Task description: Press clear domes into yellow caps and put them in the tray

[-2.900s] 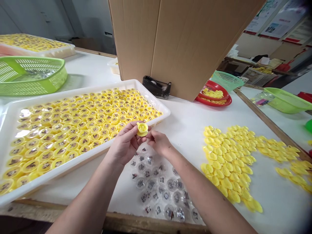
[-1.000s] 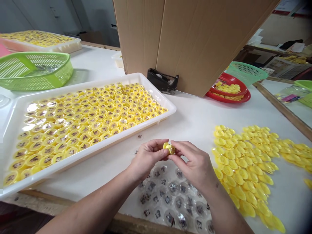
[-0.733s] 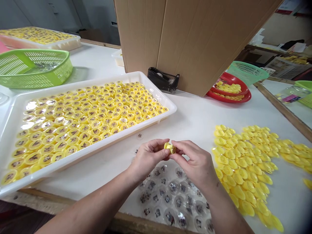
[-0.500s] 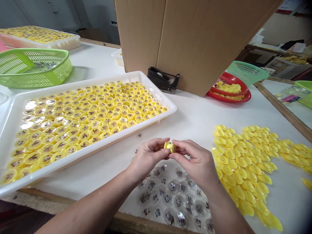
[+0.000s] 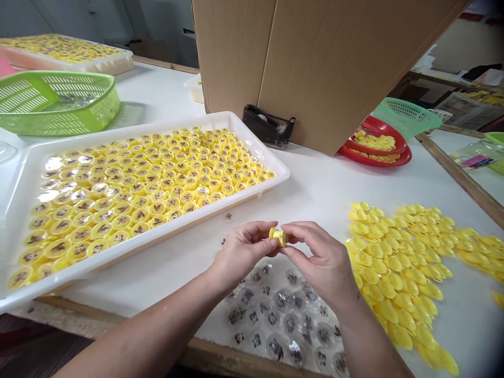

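Surface (image 5: 323, 184), before the tray (image 5: 220, 212): left hand (image 5: 244, 249) and right hand (image 5: 318, 257) fingers close on a yellow cap (image 5: 278, 237), axis crosswise between them.

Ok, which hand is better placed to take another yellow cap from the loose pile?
Probably the right hand. It sits beside the loose yellow caps, while the left hand is farther away, near the white tray. Both hands currently pinch the yellow piece.

Yellow cap (image 5: 277, 237), green slotted basket (image 5: 100, 116), red plates (image 5: 378, 160)
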{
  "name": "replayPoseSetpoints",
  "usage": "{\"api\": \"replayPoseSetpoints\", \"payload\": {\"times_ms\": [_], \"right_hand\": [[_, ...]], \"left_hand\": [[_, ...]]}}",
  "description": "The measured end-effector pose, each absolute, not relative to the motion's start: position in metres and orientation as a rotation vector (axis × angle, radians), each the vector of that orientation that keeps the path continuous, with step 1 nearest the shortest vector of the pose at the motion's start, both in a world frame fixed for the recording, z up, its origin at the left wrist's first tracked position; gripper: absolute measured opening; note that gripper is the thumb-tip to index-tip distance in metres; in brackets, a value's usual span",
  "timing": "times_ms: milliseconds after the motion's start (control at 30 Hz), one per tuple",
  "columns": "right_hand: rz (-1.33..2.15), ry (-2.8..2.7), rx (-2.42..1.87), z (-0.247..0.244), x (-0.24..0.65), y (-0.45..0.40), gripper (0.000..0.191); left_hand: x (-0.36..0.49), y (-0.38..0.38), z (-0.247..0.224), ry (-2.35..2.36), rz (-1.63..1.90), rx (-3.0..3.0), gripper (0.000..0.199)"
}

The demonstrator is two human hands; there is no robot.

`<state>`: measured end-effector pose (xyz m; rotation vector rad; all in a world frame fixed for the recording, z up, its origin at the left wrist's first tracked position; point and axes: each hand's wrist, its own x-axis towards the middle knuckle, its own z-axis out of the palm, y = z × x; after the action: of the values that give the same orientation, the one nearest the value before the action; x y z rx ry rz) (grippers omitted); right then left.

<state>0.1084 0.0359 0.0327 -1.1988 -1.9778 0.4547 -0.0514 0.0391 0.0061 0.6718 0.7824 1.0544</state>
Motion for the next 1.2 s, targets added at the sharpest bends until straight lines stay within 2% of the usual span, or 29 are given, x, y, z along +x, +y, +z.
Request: {"api": "replayPoseSetpoints", "payload": {"times_ms": [267,533,667,800,933,1033,1200], "right_hand": [[0.465,-2.016,-1.219,0.036,0.11,0.034,0.027],[0.175,-2.023,-1.236,0.031,0.098,0.03,0.021],[0.161,-2.019,-1.23,0.027,0.094,0.032,0.023],[0.446,-1.952,-1.247,0.029,0.099,0.035,0.019],[0.843,-1.728,-1.328,0.026,0.106,0.039,0.028],[1.155,-1.585,-1.283,0.019,0.106,0.042,0.02],[1.25,-1.505,-1.231,0.014,0.098,0.041,0.014]], "left_hand": [[-0.05,0.036,0.003,0.782,1.041,0.802,0.037],[-0.051,0.035,0.007,0.786,0.999,0.876,0.038],[-0.051,0.037,0.008,0.751,0.99,0.933,0.035],[-0.053,0.041,0.009,0.837,1.003,0.96,0.028],[-0.058,0.043,0.008,0.914,1.029,1.064,0.032],[-0.06,0.044,0.006,0.904,1.025,1.104,0.034],[-0.062,0.044,0.007,1.031,0.977,1.207,0.037]]}}
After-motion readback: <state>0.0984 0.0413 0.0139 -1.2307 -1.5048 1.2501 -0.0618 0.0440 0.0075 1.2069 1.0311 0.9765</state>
